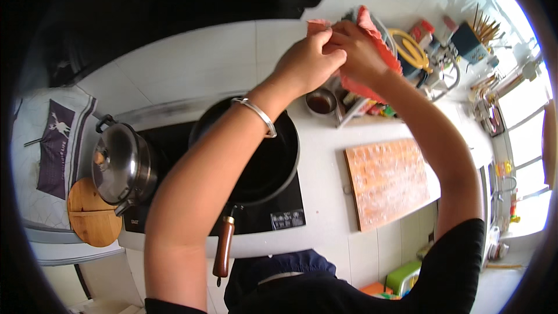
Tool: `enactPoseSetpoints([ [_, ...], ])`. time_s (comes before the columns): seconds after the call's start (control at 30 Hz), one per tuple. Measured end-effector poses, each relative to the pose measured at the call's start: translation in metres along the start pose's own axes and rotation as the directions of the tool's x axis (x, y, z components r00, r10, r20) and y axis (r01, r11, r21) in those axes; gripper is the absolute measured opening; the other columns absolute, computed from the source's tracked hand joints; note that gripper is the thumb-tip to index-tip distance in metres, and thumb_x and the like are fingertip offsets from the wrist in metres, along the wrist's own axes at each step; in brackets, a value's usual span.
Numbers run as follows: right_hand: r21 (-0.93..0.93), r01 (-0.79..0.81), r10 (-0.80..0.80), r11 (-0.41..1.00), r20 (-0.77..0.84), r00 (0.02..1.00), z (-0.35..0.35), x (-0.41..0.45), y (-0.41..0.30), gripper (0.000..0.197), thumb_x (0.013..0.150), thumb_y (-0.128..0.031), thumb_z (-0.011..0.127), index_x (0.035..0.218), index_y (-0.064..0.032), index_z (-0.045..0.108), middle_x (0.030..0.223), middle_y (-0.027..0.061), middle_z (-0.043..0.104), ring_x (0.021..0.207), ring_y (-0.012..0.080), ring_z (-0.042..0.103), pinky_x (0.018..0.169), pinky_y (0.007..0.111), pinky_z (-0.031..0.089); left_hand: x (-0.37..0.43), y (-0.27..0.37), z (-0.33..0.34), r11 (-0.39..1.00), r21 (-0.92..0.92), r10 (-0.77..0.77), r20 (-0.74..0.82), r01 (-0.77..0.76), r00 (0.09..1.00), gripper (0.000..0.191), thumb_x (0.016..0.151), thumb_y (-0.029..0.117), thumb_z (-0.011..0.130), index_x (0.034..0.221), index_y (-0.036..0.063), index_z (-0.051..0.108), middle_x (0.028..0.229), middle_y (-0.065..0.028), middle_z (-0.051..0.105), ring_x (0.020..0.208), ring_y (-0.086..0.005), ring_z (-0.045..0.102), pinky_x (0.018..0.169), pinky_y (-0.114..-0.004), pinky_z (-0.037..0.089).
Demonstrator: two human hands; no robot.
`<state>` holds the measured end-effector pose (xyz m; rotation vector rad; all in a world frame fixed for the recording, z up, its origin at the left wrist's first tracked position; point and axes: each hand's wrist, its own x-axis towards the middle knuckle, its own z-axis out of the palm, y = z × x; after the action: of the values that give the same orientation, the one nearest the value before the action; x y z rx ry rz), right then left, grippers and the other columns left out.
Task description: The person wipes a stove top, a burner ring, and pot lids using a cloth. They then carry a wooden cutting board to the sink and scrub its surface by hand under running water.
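My left hand (310,62) and my right hand (358,54) meet high in front of me, near the wall, around a crumpled red cloth (362,89). The cloth hangs below and to the right of my right hand, and a small fold of it sticks up above my left fingers. Some fingertips are hidden behind the hands and cloth. A silver bangle (257,115) circles my left wrist. Below my left forearm, a black wok (274,170) with a wooden handle (224,248) sits on the black cooktop (261,222).
A lidded steel pot (117,163) stands left, near a round wooden board (89,216). A small saucepan (321,101) holds dark liquid. A wooden board with flour-like white marks (388,183) lies on the right counter (322,200). A dark range hood (174,0) overhangs the cooktop.
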<state>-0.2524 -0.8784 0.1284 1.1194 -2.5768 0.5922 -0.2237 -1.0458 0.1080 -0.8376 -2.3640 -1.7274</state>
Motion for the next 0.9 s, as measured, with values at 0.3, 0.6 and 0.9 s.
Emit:
enactPoseSetpoints([
  [0.3, 0.175, -0.938, 0.636, 0.299, 0.696, 0.333, 0.215, -0.170, -0.005, 0.026, 0.075, -0.033, 0.065, 0.090, -0.0127, 0.069, 0.097, 0.0094, 0.067, 0.103, 0.0251, 0.058, 0.082, 0.038, 0.047, -0.074, -0.024, 0.099, 0.883, 0.445, -0.285, 0.254, 0.150, 0.924, 0.063, 0.084, 0.031, 0.057, 0.133, -0.0043, 0.040, 0.134, -0.0324, 0.039, 0.128, -0.0411, 0.036, 0.105, -0.041, 0.032],
  [0.6, 0.097, -0.294, 0.242, 0.951, 0.360, 0.901, 0.255, -0.338, -0.054, 0.056, 0.073, -0.045, 0.064, 0.122, -0.0190, 0.059, 0.138, 0.0011, 0.046, 0.131, 0.0251, 0.035, 0.104, 0.046, 0.026, -0.095, 0.009, 0.080, 0.934, 0.356, -0.087, 0.211, 0.006, 0.974, 0.054, 0.087, 0.024, 0.059, 0.132, -0.0002, 0.045, 0.138, -0.0280, 0.039, 0.132, -0.0343, 0.036, 0.106, -0.038, 0.032],
  [0.9, -0.195, -0.435, 0.459, 0.879, 0.094, 0.884, 0.247, -0.398, -0.154, 0.052, 0.065, -0.026, 0.068, 0.116, -0.0213, 0.060, 0.133, -0.0012, 0.050, 0.126, 0.0236, 0.043, 0.099, 0.045, 0.030, -0.141, 0.028, 0.041, 0.949, 0.316, -0.008, 0.089, -0.020, 0.996, 0.043, 0.089, 0.018, 0.058, 0.129, 0.0027, 0.051, 0.136, -0.0167, 0.045, 0.130, -0.0249, 0.040, 0.106, -0.033, 0.030],
])
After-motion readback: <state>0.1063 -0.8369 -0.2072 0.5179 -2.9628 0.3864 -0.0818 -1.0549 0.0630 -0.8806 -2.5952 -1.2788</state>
